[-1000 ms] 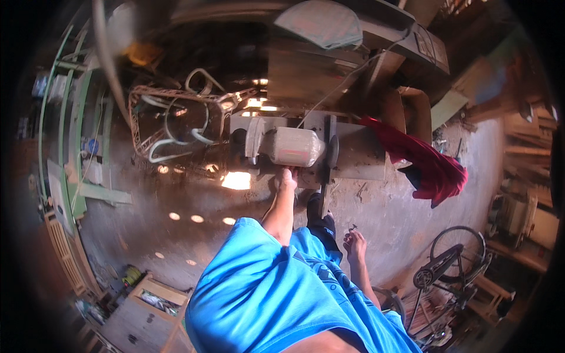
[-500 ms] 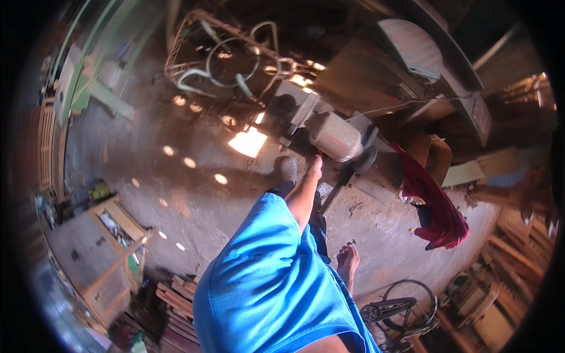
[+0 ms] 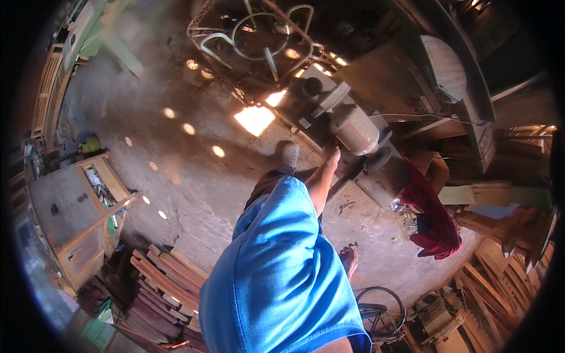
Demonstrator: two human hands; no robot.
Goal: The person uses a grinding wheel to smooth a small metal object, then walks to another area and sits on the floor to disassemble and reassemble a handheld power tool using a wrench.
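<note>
My left hand (image 3: 333, 157) reaches forward to the near side of a machine with a pale, rounded motor housing (image 3: 355, 130). Its fingers are against or just under that housing, and their tips are hard to make out. A dark round wheel (image 3: 378, 159) sits at the right end of the motor. Lower down, at my right side, my right hand (image 3: 349, 259) is closed around a small dark piece (image 3: 354, 244) with a wider end, too small to name. My blue shirt hides part of that wrist and forearm.
A dark red cloth (image 3: 432, 220) hangs right of the machine. Metal furniture frames (image 3: 259, 35) stand ahead. A wooden cabinet (image 3: 70, 206) and stacked boards (image 3: 168, 276) are at left. A bicycle wheel (image 3: 382, 306) and timber pieces (image 3: 494, 288) lie at lower right.
The view has shifted, so the machine appears farther right and higher. My left hand stays by the motor housing. My right hand still holds the small dark piece, with more of its forearm hidden behind my shirt.
</note>
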